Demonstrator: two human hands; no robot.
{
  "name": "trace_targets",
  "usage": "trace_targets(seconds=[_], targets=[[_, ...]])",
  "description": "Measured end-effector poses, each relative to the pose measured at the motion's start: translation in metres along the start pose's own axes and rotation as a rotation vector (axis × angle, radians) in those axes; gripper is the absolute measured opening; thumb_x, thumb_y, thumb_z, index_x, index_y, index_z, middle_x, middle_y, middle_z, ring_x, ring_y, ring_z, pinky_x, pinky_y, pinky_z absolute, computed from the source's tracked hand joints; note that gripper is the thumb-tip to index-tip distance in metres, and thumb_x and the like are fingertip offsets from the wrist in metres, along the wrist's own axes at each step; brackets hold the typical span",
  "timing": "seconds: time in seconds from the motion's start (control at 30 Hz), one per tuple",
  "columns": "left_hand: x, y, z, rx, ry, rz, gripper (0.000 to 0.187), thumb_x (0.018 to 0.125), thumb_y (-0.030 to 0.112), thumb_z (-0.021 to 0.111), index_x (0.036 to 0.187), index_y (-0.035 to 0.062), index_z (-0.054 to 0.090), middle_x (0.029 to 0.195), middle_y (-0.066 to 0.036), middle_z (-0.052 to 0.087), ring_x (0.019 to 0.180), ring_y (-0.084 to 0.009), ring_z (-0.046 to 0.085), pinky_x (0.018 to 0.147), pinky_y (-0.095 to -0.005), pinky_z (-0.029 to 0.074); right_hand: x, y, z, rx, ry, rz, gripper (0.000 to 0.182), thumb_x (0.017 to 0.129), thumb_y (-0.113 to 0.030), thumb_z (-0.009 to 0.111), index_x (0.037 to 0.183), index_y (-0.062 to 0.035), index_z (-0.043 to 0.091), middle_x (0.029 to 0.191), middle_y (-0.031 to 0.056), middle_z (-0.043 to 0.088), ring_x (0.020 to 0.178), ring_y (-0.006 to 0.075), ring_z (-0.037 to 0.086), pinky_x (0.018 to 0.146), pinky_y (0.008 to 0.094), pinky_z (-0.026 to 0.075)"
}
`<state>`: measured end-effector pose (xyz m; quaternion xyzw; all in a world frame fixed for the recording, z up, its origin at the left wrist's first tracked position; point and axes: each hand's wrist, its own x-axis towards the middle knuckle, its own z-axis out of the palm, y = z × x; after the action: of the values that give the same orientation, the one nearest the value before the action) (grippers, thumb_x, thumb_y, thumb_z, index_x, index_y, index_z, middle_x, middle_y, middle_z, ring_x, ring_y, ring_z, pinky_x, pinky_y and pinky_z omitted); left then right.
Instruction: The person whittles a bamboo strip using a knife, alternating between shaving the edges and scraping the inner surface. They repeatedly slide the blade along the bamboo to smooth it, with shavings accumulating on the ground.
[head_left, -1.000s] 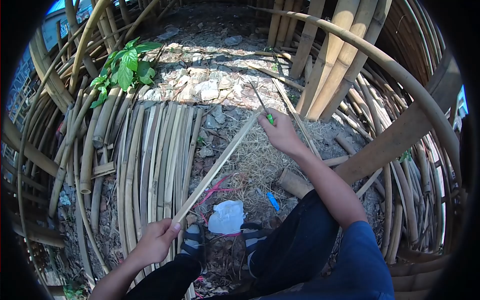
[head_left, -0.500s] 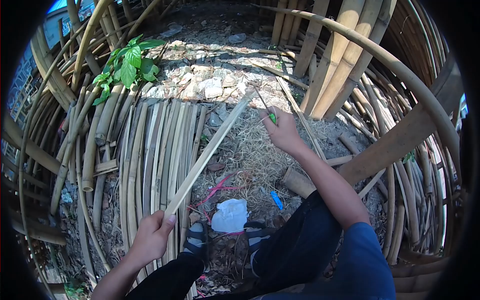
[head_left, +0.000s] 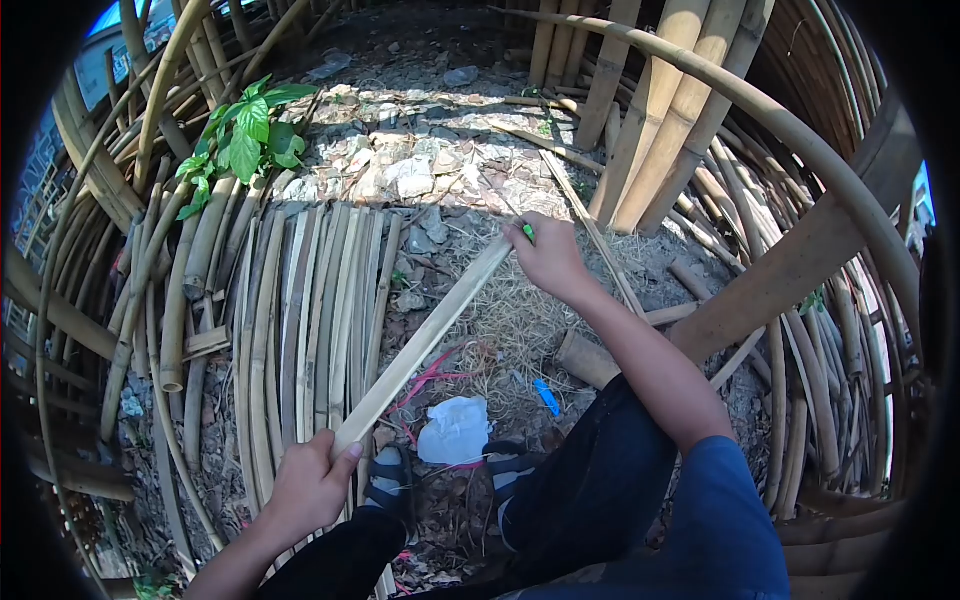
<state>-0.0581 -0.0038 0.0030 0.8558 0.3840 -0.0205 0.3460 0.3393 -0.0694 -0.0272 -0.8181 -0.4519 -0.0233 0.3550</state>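
Observation:
A long split bamboo strip (head_left: 425,340) slants across the middle of the view, its pale flat face turned up. My left hand (head_left: 308,483) is wrapped round its near end, thumb on top. At the far end is my right hand (head_left: 550,262), closed on a knife with a green handle (head_left: 528,232). Its thin dark blade points up and away, mostly hard to make out. My right fingers are at the strip's tip and seem to touch it. Below the strip's far half lies a heap of thin bamboo shavings (head_left: 515,310).
Split bamboo strips (head_left: 335,290) lie side by side at left, beside a green leafy plant (head_left: 245,135). Thick bamboo poles (head_left: 690,110) lean at right. On the ground are a white sheet (head_left: 455,430), a blue object (head_left: 546,397), pink string (head_left: 430,378) and a cut bamboo piece (head_left: 585,358).
My right hand with the knife has come slightly down and left onto the strip's far end. The strip has turned, showing more of its flat face. My left hand has hardly moved.

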Motion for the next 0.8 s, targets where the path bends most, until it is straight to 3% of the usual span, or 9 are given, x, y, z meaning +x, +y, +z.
trace_targets(seconds=[0.07, 0.27, 0.33, 0.43, 0.47, 0.53, 0.57, 0.7, 0.8], targets=[[0.0, -0.006, 0.0, 0.01, -0.025, -0.029, 0.043, 0.096, 0.03, 0.057, 0.077, -0.0074, 0.053, 0.059, -0.023, 0.052, 0.055, -0.0369, 0.055, 0.056, -0.0462, 0.041, 0.004, 0.0, -0.009, 0.071, 0.003, 0.082, 0.036, 0.093, -0.033, 0.065, 0.09, 0.003, 0.068, 0.066, 0.0173, 0.064, 0.061, 0.0234, 0.062, 0.061, 0.0402, 0.047], [0.002, -0.012, 0.002, -0.013, 0.017, -0.063, 0.042, 0.096, 0.031, 0.057, 0.08, -0.0076, 0.054, 0.059, -0.023, 0.052, 0.053, -0.0363, 0.054, 0.056, -0.0455, 0.042, 0.021, 0.063, -0.027, 0.49, 0.428, 0.41, 0.031, 0.095, -0.026, 0.063, 0.084, 0.0025, 0.067, 0.066, 0.0083, 0.062, 0.059, 0.0183, 0.055, 0.058, 0.0358, 0.043], [0.002, -0.012, 0.001, -0.007, 0.035, -0.055, 0.042, 0.095, 0.031, 0.058, 0.08, -0.0073, 0.054, 0.059, -0.023, 0.052, 0.054, -0.0374, 0.055, 0.056, -0.0459, 0.042, 0.027, 0.105, -0.029, 0.545, 0.554, 0.647, 0.029, 0.094, -0.025, 0.066, 0.084, 0.0019, 0.068, 0.068, 0.005, 0.06, 0.062, 0.015, 0.055, 0.059, 0.0343, 0.043], [0.002, -0.014, 0.002, 0.025, 0.081, -0.028, 0.041, 0.095, 0.032, 0.059, 0.081, -0.0066, 0.054, 0.058, -0.024, 0.053, 0.056, -0.0405, 0.057, 0.056, -0.0473, 0.042, 0.021, 0.135, -0.033, 0.464, 0.456, 0.81, 0.034, 0.09, -0.031, 0.071, 0.091, 0.003, 0.069, 0.078, 0.0119, 0.067, 0.073, 0.022, 0.064, 0.067, 0.037, 0.048], [0.003, -0.016, 0.004, 0.051, 0.107, -0.008, 0.041, 0.094, 0.033, 0.06, 0.081, -0.0063, 0.054, 0.058, -0.024, 0.053, 0.057, -0.0425, 0.058, 0.056, -0.0483, 0.043, 0.017, 0.139, -0.036, 0.466, 0.448, 0.805, 0.034, 0.09, -0.031, 0.071, 0.091, 0.003, 0.069, 0.078, 0.0119, 0.067, 0.073, 0.022, 0.064, 0.067, 0.037, 0.048], [0.003, -0.016, 0.004, 0.072, 0.133, 0.01, 0.041, 0.093, 0.033, 0.061, 0.08, -0.0059, 0.054, 0.058, -0.025, 0.054, 0.059, -0.0439, 0.059, 0.056, -0.0492, 0.043, 0.005, 0.127, -0.053, -0.507, -0.073, 0.581, 0.045, 0.085, -0.038, 0.074, 0.099, 0.0047, 0.068, 0.094, 0.0203, 0.071, 0.092, 0.0329, 0.069, 0.078, 0.0429, 0.052], [0.004, -0.016, 0.005, 0.096, 0.154, 0.035, 0.042, 0.093, 0.033, 0.062, 0.08, -0.0056, 0.054, 0.058, -0.026, 0.054, 0.06, -0.0453, 0.059, 0.056, -0.0501, 0.043, -0.001, 0.119, -0.06, -0.517, -0.146, 0.565, 0.057, 0.084, -0.049, 0.071, 0.104, 0.0045, 0.068, 0.108, 0.0258, 0.068, 0.106, 0.0392, 0.065, 0.087, 0.0465, 0.052], [0.008, -0.012, 0.005, 0.087, 0.183, 0.028, 0.042, 0.092, 0.033, 0.063, 0.08, -0.0053, 0.053, 0.058, -0.026, 0.054, 0.06, -0.0458, 0.059, 0.056, -0.0505, 0.043, 0.008, 0.091, -0.069, -0.457, 0.034, 0.712, 0.072, 0.089, -0.061, 0.056, 0.11, 0.0065, 0.066, 0.109, 0.0294, 0.067, 0.104, 0.0405, 0.066, 0.089, 0.0474, 0.05], [0.011, -0.013, 0.006, 0.061, 0.184, 0.035, 0.04, 0.091, 0.032, 0.065, 0.079, -0.0046, 0.053, 0.058, -0.025, 0.054, 0.059, -0.0453, 0.059, 0.056, -0.0502, 0.044, 0.013, 0.097, -0.067, -0.248, 0.158, 0.594, 0.058, 0.095, -0.052, 0.056, 0.102, 0.0046, 0.066, 0.096, 0.0225, 0.07, 0.089, 0.034, 0.069, 0.076, 0.0442, 0.053]])
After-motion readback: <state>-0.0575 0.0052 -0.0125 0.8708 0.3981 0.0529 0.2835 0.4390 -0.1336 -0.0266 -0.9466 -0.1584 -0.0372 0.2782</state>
